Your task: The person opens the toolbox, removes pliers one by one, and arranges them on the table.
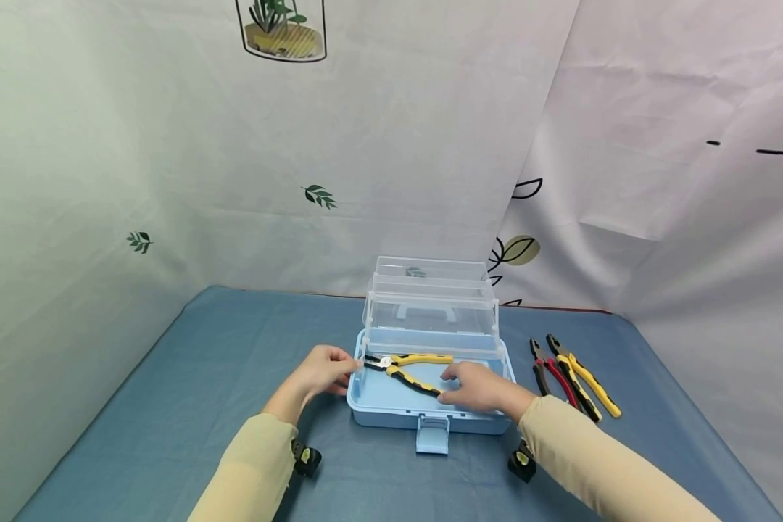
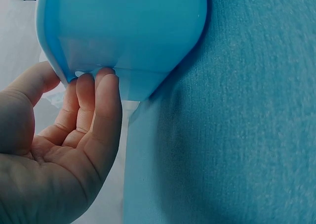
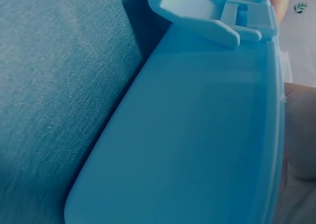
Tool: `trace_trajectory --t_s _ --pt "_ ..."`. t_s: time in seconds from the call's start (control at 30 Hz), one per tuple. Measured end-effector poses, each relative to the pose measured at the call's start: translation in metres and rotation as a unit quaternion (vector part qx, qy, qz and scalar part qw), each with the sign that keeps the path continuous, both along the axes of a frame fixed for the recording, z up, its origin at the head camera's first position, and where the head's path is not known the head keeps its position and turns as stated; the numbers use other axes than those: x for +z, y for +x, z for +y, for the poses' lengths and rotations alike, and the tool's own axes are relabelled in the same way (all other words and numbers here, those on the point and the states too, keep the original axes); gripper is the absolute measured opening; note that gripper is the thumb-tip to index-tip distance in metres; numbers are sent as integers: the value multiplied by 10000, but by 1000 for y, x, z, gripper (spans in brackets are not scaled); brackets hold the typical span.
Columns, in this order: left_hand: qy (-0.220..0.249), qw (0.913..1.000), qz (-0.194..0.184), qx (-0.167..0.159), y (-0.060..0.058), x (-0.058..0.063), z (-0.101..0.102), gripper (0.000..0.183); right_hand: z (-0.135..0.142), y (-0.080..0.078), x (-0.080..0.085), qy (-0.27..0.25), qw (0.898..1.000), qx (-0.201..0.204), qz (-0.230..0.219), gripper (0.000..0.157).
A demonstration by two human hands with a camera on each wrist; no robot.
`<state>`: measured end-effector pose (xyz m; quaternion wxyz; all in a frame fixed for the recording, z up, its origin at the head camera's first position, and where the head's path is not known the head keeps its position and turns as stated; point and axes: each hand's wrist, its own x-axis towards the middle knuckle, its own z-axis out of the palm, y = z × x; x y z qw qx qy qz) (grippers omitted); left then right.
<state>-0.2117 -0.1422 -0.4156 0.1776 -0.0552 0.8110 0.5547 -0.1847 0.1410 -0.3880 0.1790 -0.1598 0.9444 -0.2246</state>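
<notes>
A light-blue toolbox (image 1: 385,418) stands on the table with its clear lid raised. Inside it lies a pair of yellow-and-black pliers (image 1: 424,358), handles spread and head toward the left wall. My left hand (image 1: 322,371) pinches the box's left rim, thumb at the edge and fingers against the outer wall (image 2: 128,26), as the left wrist view shows. Over the box's right part is my right hand (image 1: 479,386), thumb at the end of the lower handle and fingers apart from it. The box's front wall (image 3: 197,125) hides most of that hand in the right wrist view.
Right of the box lie red-and-black pliers (image 1: 552,370) and another yellow-and-black pair (image 1: 595,384). Clear trays (image 1: 433,308) sit raised at the back of the box. Its front latch (image 1: 433,435) hangs down over the blue tablecloth (image 1: 170,406). Pale cloth surrounds the table.
</notes>
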Motion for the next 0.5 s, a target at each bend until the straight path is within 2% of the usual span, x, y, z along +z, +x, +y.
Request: trace_trajectory --t_s 0.3,0.43,0.5 --pt "-14 10000 -1 12 1 1 0 22 -8 -4 -5 238 9996 163 -11 26" --pt "-60 10000 -1 4 0 1 0 22 -11 -7 -8 316 9993 173 28 9" --pt "-73 10000 -2 4 0 1 0 22 -12 -7 -10 388 9991 163 71 7"
